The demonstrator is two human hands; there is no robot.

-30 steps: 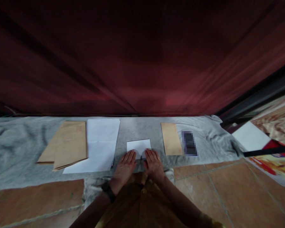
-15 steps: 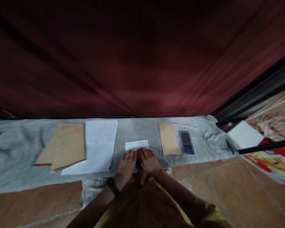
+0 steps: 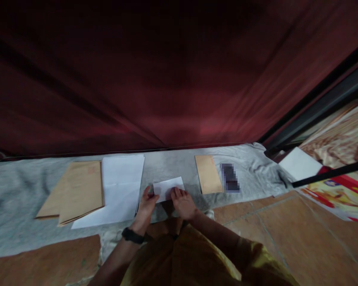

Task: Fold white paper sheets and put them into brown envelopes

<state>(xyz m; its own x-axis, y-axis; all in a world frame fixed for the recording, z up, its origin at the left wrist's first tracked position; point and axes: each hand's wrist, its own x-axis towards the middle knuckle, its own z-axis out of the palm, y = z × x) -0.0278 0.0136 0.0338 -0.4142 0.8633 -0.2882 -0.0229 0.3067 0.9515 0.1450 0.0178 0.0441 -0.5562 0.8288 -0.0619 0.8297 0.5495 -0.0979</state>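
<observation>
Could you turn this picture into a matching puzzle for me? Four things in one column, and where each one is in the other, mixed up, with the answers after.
Things
1. small white paper
2. black wristband
3. brown paper pile
4. single brown piece

Places
A. beside a dark, blurred-out rectangle
B. partly on top of the large white sheets
C. touched by both the left hand and the right hand
D. around the left wrist

Right pairs: 1-C, 2-D, 3-B, 4-A
</observation>
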